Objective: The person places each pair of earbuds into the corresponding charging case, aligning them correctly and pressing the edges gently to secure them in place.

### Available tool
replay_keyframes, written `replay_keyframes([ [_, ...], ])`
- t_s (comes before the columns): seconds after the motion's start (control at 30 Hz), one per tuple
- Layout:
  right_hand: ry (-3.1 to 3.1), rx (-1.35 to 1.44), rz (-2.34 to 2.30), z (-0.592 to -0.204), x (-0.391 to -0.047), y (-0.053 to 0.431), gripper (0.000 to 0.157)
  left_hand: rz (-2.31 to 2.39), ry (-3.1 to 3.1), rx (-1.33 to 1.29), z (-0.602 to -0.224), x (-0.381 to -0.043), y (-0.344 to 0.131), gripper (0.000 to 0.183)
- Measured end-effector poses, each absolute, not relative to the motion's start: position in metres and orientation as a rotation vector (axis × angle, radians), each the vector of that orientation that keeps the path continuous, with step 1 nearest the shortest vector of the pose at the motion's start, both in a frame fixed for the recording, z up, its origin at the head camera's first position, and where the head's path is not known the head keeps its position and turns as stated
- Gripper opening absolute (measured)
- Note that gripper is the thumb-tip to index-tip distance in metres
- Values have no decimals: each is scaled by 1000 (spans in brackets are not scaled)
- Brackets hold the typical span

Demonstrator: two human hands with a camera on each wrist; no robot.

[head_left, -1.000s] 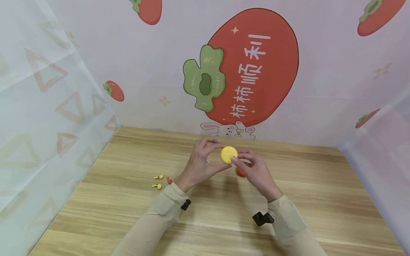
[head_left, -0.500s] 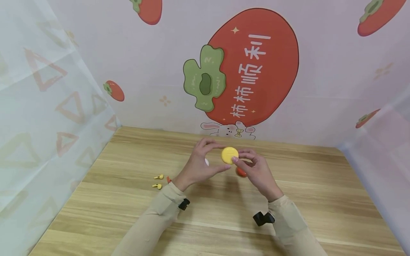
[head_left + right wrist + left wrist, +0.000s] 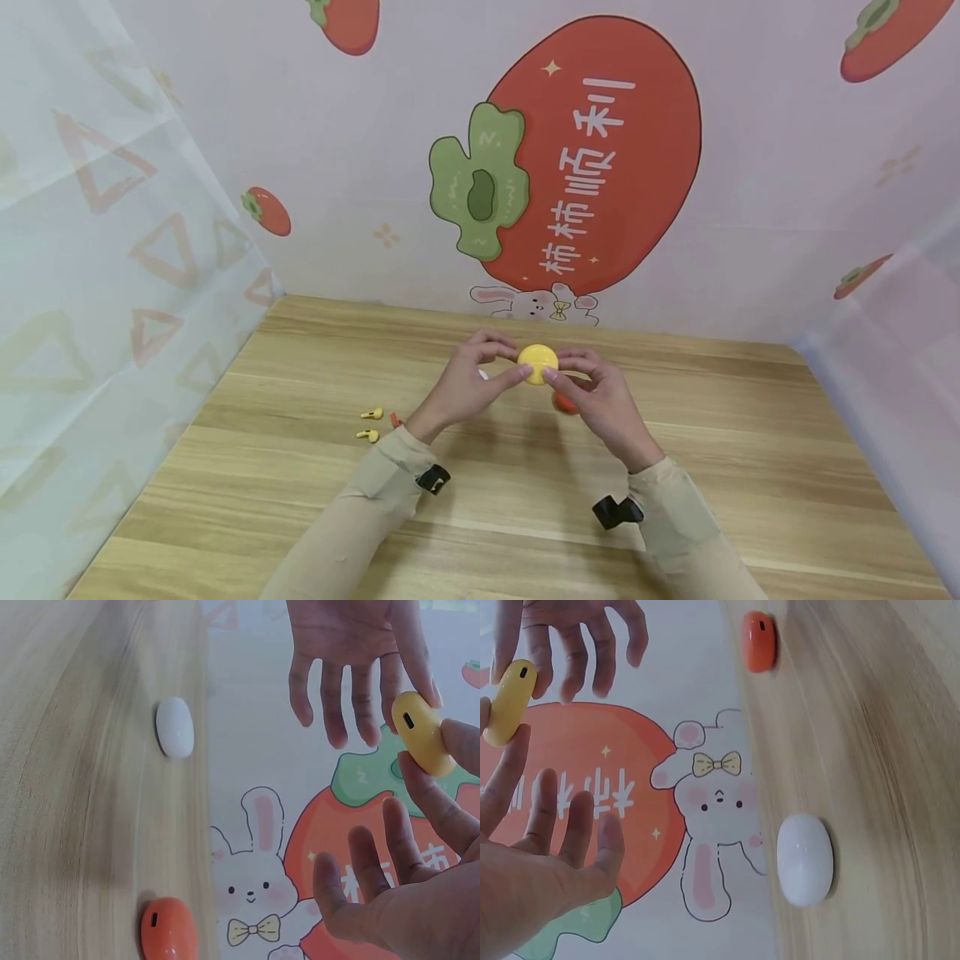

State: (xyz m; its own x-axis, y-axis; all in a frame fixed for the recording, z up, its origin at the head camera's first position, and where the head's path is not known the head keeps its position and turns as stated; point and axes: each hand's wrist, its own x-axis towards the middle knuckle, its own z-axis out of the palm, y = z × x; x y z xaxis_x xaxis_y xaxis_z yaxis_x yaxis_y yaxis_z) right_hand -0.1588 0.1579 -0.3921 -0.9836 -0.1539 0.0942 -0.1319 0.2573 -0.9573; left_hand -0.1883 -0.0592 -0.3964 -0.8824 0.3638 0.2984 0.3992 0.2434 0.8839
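Observation:
A round yellow earbud charging case (image 3: 537, 364) is held up over the table between both hands, its lid down. My left hand (image 3: 467, 379) pinches its left side, thumb on the near face and index finger behind. On the other side my right hand (image 3: 600, 400) pinches it the same way. Both wrist views show the case edge-on with a small dark port; the other fingers are spread away from it. A red-orange case (image 3: 169, 930) lies on the table, partly behind my right hand in the head view. A white case (image 3: 805, 860) lies beyond my left hand.
Two yellow earbuds (image 3: 369, 436) lie on the wooden table (image 3: 525, 517) left of my left forearm. A red earbud (image 3: 397, 420) sits beside my left wrist, partly covered. A printed backdrop (image 3: 360, 275) stands along the table's back edge.
My left thumb has moved up from below the yellow case onto its near face, and the left fingers have closed in on its side. The right hand keeps its hold.

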Motion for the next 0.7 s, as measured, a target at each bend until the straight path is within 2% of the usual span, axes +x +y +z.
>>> replay_keyframes([
  [0.7, 2485, -282, -1913, -393, -157, 157, 34, -1795, -2408, -746, -394, -187, -56, 21],
])
